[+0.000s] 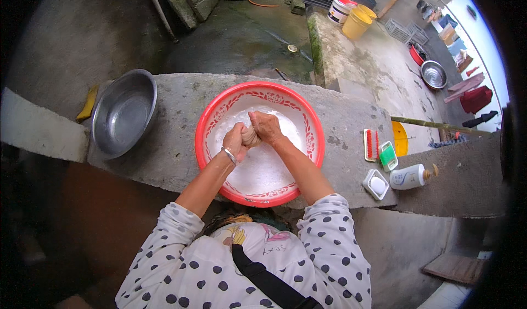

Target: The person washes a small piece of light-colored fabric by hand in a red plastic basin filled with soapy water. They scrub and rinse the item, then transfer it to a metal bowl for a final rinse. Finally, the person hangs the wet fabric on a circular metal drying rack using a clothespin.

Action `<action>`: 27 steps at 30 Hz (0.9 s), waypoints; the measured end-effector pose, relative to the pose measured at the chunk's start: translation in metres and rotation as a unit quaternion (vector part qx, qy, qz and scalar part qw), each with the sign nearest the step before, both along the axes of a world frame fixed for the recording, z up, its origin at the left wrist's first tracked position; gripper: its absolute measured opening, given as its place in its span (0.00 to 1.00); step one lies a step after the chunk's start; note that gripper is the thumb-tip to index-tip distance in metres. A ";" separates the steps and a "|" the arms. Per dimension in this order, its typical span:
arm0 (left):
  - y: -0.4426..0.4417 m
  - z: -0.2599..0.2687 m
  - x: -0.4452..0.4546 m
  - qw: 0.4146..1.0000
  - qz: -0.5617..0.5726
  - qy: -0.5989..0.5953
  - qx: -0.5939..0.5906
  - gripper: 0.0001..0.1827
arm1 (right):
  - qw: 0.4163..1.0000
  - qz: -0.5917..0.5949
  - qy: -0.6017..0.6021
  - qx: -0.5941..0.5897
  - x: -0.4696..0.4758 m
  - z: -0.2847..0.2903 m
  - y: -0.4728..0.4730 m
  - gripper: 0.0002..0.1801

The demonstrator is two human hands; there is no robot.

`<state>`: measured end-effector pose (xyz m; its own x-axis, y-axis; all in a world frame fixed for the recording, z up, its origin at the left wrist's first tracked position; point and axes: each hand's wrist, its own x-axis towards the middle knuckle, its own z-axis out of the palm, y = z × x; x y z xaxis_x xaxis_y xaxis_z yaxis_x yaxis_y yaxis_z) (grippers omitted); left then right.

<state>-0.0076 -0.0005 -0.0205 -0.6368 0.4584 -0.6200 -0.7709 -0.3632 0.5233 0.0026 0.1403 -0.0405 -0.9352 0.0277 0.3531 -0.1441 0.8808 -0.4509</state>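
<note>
Both hands are over a red-rimmed plastic basin that stands on a concrete slab. My left hand, with a metal bangle at the wrist, is closed on one end of a bunched, pale beige cloth. My right hand grips the other end, close beside the left. The cloth is mostly hidden inside the fingers and looks twisted. Beneath the hands, white soapy water with foam fills the lower part of the basin.
A metal basin leans at the slab's left end, beside a yellow cloth. To the right lie a red-bristled brush, a green soap in a dish, a white soap in another dish, and a pump bottle on its side.
</note>
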 end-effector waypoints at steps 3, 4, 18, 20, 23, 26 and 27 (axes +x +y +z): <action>-0.009 0.018 -0.003 0.992 0.028 -0.048 -0.115 0.26 | 0.993 -0.107 -0.040 0.020 0.004 -0.024 0.003 0.06; -0.011 0.024 -0.001 0.995 0.012 -0.040 -0.093 0.29 | 0.988 -0.145 -0.034 0.045 0.007 -0.030 0.002 0.06; -0.032 -0.115 -0.037 0.918 -0.165 -0.041 0.359 0.20 | 0.970 0.024 -0.035 -0.239 0.044 0.046 -0.082 0.11; -0.007 -0.029 -0.011 0.992 -0.076 -0.100 0.036 0.25 | 0.979 0.052 0.030 -0.194 0.055 0.067 -0.085 0.10; -0.019 -0.044 -0.015 0.960 -0.179 -0.079 0.198 0.25 | 0.983 0.083 0.149 -0.062 0.047 0.032 -0.085 0.09; -0.015 -0.043 -0.012 0.969 -0.123 -0.094 0.193 0.25 | 0.984 0.083 0.133 -0.087 0.043 0.025 -0.076 0.08; -0.012 -0.038 -0.009 0.974 -0.085 -0.109 0.181 0.24 | 0.983 0.081 0.111 -0.120 0.042 0.025 -0.073 0.08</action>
<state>-0.0168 -0.0125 -0.0589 -0.4032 0.7599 -0.5099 -0.9147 -0.3504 0.2012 0.0445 0.0672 -0.0151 -0.8350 -0.0086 0.5501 -0.3922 0.7106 -0.5842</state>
